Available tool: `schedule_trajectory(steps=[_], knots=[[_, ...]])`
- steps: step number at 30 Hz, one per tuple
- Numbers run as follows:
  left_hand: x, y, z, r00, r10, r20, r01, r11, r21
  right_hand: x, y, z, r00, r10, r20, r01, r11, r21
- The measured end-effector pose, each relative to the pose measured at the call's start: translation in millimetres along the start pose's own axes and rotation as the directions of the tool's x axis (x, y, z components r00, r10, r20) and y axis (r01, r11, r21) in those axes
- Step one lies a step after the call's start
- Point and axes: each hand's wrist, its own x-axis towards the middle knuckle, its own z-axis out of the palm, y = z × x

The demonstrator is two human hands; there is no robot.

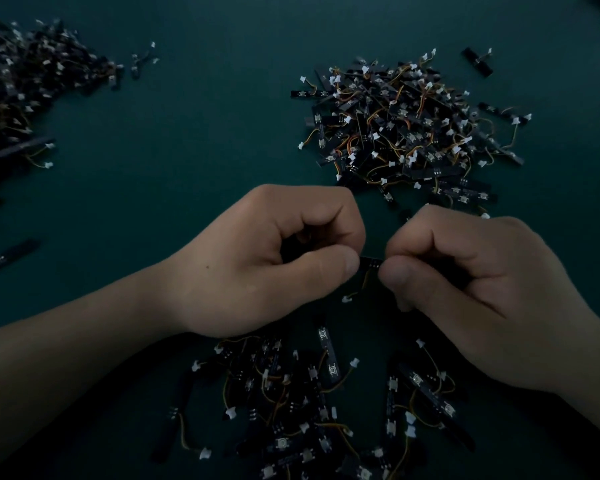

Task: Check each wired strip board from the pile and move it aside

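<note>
A black wired strip board (371,263) is held level between both hands above the dark green table. My left hand (274,261) pinches its left end with thumb and curled fingers. My right hand (465,292) pinches its right end the same way. Most of the board is hidden by my fingers; a short middle part shows, with a thin wire and a white connector (346,298) hanging below it. A large pile of wired strip boards (406,129) lies beyond my right hand.
Another heap of boards (25,88) spreads over the far left. A looser scatter of boards and wires (312,410) lies under and in front of my hands. A single board (478,62) sits apart at the far right. Bare green table (187,140) lies between the heaps.
</note>
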Motion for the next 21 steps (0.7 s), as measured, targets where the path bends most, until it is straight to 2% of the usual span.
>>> schedule_trajectory(steps=[8,13,21], knots=[[-0.7,0.7,2.4,0.994,-0.078,-0.077,0.076,0.997,-0.029,0.1,0.4,1.2,0.999,-0.015,-0.030,0.011,0.995,-0.104],[1.1,0.9,6.0,0.992,-0.013,-0.124,0.029,0.991,0.127,-0.6,2.1,2.5,1.000,0.018,-0.004,-0.019,0.997,-0.069],[1.2,1.5,6.6,0.988,0.054,-0.146,-0.028,0.985,0.172,-1.3,3.3,0.7,0.998,0.052,0.037,-0.052,0.998,0.020]])
